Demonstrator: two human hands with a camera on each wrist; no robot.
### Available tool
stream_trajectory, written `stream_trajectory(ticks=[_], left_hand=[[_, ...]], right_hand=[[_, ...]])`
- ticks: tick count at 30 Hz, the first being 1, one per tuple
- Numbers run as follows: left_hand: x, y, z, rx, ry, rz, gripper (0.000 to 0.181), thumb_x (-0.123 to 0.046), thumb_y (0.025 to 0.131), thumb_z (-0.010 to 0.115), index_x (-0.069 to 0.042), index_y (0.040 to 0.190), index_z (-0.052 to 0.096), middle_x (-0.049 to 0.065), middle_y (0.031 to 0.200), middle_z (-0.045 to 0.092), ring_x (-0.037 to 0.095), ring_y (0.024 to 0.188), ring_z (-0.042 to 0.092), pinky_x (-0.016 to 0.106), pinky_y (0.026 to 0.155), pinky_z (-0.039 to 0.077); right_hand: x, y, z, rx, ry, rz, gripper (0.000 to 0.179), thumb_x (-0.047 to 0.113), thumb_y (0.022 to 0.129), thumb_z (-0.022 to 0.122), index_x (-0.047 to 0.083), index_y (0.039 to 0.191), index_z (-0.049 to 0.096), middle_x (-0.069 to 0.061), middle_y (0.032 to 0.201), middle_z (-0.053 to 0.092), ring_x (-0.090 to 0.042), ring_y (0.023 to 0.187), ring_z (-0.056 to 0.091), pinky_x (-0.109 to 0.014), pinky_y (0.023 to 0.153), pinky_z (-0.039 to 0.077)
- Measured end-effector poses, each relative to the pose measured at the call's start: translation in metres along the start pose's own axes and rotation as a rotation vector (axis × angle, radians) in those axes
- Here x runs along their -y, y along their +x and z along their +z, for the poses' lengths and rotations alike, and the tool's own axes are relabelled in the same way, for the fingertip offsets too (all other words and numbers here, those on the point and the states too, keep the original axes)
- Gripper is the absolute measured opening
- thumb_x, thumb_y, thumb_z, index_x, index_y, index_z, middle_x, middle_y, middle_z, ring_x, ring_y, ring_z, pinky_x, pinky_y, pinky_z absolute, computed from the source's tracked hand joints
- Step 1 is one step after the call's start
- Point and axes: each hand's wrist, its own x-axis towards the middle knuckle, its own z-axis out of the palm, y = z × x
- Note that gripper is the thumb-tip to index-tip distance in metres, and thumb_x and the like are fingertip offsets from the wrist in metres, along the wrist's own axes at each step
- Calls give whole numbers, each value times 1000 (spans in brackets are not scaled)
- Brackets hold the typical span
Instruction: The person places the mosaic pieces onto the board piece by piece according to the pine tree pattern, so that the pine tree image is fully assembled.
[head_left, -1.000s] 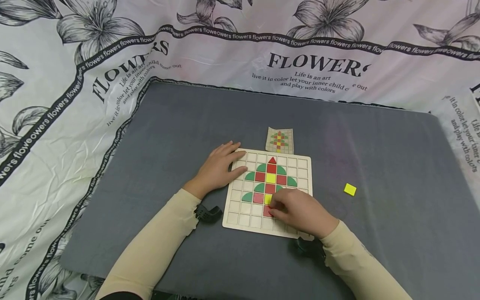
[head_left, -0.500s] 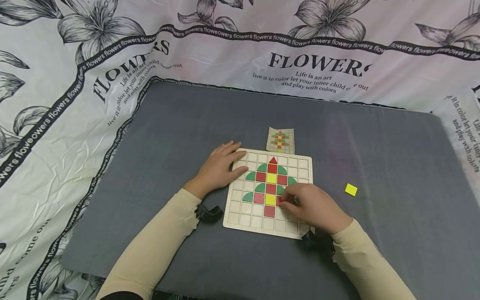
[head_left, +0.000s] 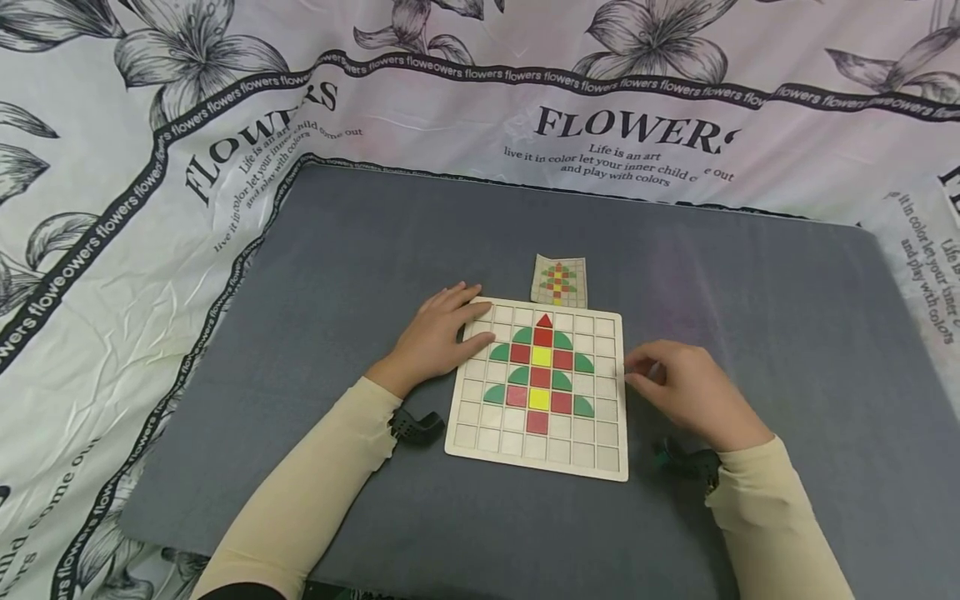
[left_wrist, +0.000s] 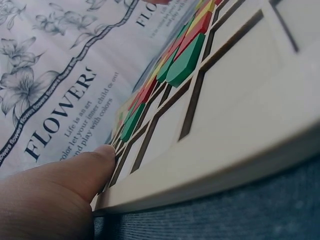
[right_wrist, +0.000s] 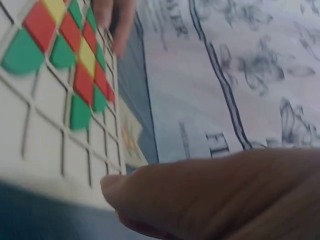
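Note:
A pale gridded board [head_left: 489, 437] lies flat on the grey table, holding several coloured tiles in a tree shape. A red triangle [head_left: 544, 322] tops it, green quarter-round tiles [head_left: 583, 407] flank it, and a red square [head_left: 537, 422] sits lowest in the middle column, under a yellow square [head_left: 539, 399]. With fingers stretched out, my left hand [head_left: 431, 337] rests on the board's upper left edge, its thumb [left_wrist: 95, 165] over the rim. My right hand [head_left: 693, 392] hovers just off the board's right side, fingers loosely bent, with nothing visible between them.
Behind the board lies a small pattern card [head_left: 558, 279] showing a similar tree. Grey table surface [head_left: 825, 375] stretches to the right. A white cloth with flower print [head_left: 450, 108] surrounds the far and left table edges.
My right hand has moved off the board to the right, uncovering a red square and a green tile. The loose yellow square on the right is now hidden behind it. My left hand stays put.

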Motion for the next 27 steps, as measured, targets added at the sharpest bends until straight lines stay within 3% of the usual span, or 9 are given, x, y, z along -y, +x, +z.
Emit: stream_trajectory(ticks=[10,13,19,27], left_hand=[[-1,1,1,4,2,-5,60,-47,104,64,-16,154,57,8,167,40,27,160,27,47,133,18],[-1,0,0,8,1,-10,60,-48,104,64,-16,154,57,7,168,40,26,160,26,48,133,17],[-2,0,-1,15,1,-14,60,-48,104,64,-17,155,56,7,168,39,26,160,25,49,133,17],[-3,0,-1,17,1,-18,61,-49,104,64,-17,155,56,7,168,39,26,160,25,50,133,17]], right_hand=[[-43,-9,-15,-85,-45,58,17,5,93,76,2,110,78,-16,108,75,-24,82,65,-38,67,53],[-51,-10,-16,-73,-57,69,22,5,92,76,-1,114,77,-21,112,72,-28,83,66,-43,68,56],[-59,-14,-22,13,-86,135,34,6,93,76,-10,122,70,-33,121,67,-49,108,64,-66,88,54],[-65,-14,-23,71,-69,182,31,7,93,76,-9,119,71,-29,107,71,-46,99,67,-63,82,56]])
